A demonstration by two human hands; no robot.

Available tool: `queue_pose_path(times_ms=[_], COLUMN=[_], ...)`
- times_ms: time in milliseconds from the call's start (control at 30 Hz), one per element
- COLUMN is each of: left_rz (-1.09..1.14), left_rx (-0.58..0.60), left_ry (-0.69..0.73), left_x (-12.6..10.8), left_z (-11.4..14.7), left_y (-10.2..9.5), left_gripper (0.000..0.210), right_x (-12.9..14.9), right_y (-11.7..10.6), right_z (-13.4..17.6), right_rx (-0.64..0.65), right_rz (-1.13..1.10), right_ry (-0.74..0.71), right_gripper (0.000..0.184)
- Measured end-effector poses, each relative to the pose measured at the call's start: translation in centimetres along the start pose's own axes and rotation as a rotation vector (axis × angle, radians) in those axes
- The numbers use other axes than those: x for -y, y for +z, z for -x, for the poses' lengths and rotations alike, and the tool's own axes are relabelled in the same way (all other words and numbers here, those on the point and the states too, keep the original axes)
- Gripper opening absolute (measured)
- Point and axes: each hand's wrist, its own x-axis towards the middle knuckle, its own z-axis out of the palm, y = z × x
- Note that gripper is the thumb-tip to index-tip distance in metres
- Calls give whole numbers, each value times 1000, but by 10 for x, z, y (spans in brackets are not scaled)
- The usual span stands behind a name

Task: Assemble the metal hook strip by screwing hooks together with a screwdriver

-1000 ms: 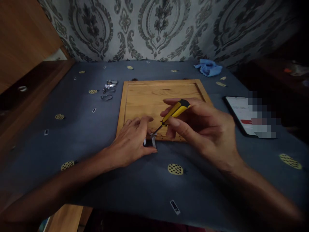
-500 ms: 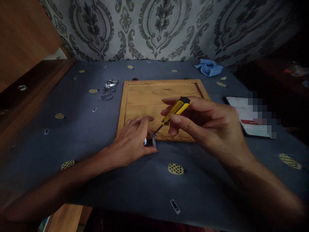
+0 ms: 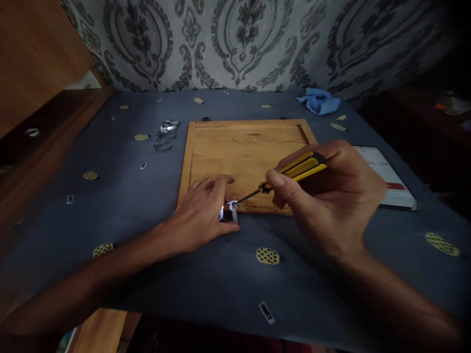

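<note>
My left hand (image 3: 200,213) rests at the near edge of a framed wooden board (image 3: 228,152), its thumb and index finger closed around a small shiny metal fitting (image 3: 235,214). The fitting's exact kind is hard to make out. My right hand (image 3: 331,201) grips a yellow-and-black screwdriver (image 3: 300,170) by its handle, fingers wrapped around it. Its shaft slants down to the left, and the tip meets the top of the fitting. My left fingers hide part of the metal piece.
Several metal clips and fittings (image 3: 167,131) lie left of the board on the patterned blue cloth (image 3: 147,289). A crumpled blue cloth (image 3: 319,101) is at the back right. Partly behind my right hand lies a phone or tablet (image 3: 399,196) with a lit screen.
My right hand has shifted right, and the screwdriver now leans lower, closer to horizontal, with its tip still at the fitting. My left hand has stayed put.
</note>
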Motion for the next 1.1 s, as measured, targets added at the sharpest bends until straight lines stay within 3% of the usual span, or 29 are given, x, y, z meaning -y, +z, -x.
queue_pose_path(times_ms=[400,600,800,867,1000,1100], left_rz=[-30,-6,3,-1,-27,-33], left_rx=[10,5,-3,3,-14,-1], left_ry=[-28,3,13,19,-3,-13], left_x=[-2,-1,-1,0,1,1], left_z=[0,0,0,-1,-1,0], left_y=[-1,-1,-1,-1,0,1], left_gripper=[80,77,77,77,76,72], right_x=[-3,3,9,6,0,1], right_y=[1,-3,-13,-11,0,4], right_z=[1,0,-13,-13,-8,-4], right_rx=[62,197,455,425,190,154], right_rz=[-40,-2,-7,-23,-27,-42], right_ry=[4,-94,-63,-30,-10,22], right_gripper=[39,29,17,20,39,35])
